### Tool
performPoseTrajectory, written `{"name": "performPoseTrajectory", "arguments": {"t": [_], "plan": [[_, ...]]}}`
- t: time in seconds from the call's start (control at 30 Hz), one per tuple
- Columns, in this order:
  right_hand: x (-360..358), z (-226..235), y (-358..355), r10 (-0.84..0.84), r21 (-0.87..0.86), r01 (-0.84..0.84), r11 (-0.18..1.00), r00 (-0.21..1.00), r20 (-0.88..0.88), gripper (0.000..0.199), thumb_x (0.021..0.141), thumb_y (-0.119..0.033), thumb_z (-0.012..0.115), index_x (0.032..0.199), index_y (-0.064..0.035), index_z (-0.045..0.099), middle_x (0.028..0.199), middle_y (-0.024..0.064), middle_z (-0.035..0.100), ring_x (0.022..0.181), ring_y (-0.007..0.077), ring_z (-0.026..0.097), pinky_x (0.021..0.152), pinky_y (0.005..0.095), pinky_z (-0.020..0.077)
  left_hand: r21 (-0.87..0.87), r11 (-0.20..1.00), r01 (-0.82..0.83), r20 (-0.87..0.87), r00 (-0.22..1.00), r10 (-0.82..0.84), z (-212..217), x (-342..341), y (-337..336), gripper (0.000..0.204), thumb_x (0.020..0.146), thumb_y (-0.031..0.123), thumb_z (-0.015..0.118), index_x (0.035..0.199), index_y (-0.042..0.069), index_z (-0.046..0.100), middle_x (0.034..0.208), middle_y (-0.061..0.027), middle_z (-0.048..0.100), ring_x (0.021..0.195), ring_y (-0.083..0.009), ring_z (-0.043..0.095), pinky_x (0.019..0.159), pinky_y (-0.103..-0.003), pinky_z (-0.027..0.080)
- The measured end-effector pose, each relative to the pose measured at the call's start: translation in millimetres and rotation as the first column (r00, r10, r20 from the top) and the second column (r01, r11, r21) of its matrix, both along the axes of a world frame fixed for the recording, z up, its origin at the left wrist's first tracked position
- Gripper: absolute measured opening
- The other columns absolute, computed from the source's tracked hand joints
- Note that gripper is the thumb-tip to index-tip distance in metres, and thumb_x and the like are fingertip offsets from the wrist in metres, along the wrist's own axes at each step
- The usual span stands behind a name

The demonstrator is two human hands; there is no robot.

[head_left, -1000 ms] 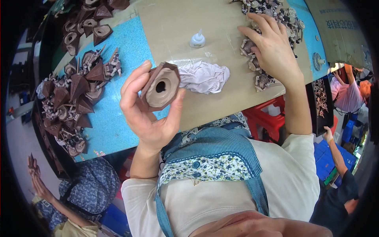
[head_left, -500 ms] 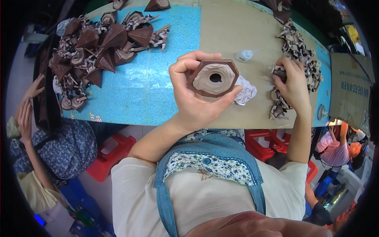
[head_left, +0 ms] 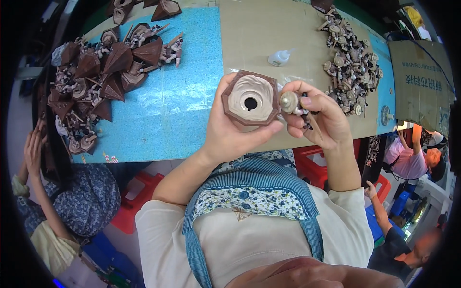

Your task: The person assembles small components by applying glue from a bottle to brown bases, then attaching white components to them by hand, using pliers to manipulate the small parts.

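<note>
In my left hand (head_left: 225, 122) is a brown, many-sided cone-shaped piece (head_left: 229, 104), its hollow beige side turned up and a dark round hole at the centre. My fingers wrap around its rim. Close to its right edge, my right hand (head_left: 321, 117) pinches a small figurine (head_left: 290, 102) whose round beige base faces the brown piece. Whether the two parts touch, I cannot tell. Beyond my hands stands a small white squeeze bottle (head_left: 279, 58) with a thin nozzle. The white crumpled paper is mostly hidden behind my hands.
A heap of figurines (head_left: 353, 72) covers the table's right side. On the blue mat (head_left: 192, 53) at left lies a pile of brown pointed pieces with figurines (head_left: 115, 60). A cardboard box (head_left: 418, 86) stands far right. Co-workers sit on both sides; one's hands (head_left: 33, 149) show at left.
My right hand has come from the heap at right with a figurine and is now beside the brown piece. The left hand has tilted the piece slightly. The whole view has shifted.
</note>
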State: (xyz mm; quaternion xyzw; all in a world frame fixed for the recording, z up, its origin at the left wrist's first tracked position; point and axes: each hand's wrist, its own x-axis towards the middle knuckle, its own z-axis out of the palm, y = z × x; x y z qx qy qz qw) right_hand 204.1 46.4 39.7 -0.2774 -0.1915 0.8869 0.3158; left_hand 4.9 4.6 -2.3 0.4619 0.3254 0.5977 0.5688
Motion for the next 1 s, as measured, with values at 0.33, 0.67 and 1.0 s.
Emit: {"name": "performPoseTrajectory", "arguments": {"t": [0.33, 0.67, 1.0], "plan": [[-9, -9, -15, -0.148, 0.666, -0.066, 0.743, 0.954, 0.260, 0.055, 0.088, -0.019, 0.064, 0.134, -0.0008, 0.040, 0.126, 0.0092, 0.051, 0.102, 0.0172, 0.056, 0.082, 0.0322, 0.0497, -0.230, 0.967, -0.111, 0.099, 0.986, 0.137, 1, 15, 3, 0.049, 0.070, 0.007, 0.085, 0.107, 0.001, 0.053, 0.096, -0.0044, 0.064, 0.090, -0.0124, 0.062, 0.079, -0.026, 0.051], [-4, 13, -14, -0.536, 0.768, 0.050, 0.639, 0.745, 0.398, 0.031, 0.085, 0.000, 0.063, 0.114, -0.0001, 0.052, 0.100, 0.0027, 0.056, 0.082, 0.0065, 0.053, 0.072, 0.0196, 0.0445, -0.114, 0.992, 0.058, 0.081, 0.996, -0.049, 8, 0, 1, 0.066, 0.071, 0.012, 0.084, 0.121, -0.001, 0.043, 0.114, -0.0095, 0.054, 0.104, -0.0160, 0.056, 0.091, -0.032, 0.047], [-31, 30, -19, -0.740, 0.860, -0.504, 0.086, 0.546, 0.394, 0.036, 0.070, 0.004, 0.066, 0.104, 0.0012, 0.055, 0.085, 0.0116, 0.058, 0.065, 0.0205, 0.059, 0.060, 0.0291, 0.0490, 0.038, 0.994, -0.101, -0.241, 0.965, 0.107, -1, 22, -2, 0.064, 0.068, 0.013, 0.083, 0.117, 0.001, 0.043, 0.102, -0.0125, 0.063, 0.091, -0.0212, 0.065, 0.077, -0.032, 0.053]]}}
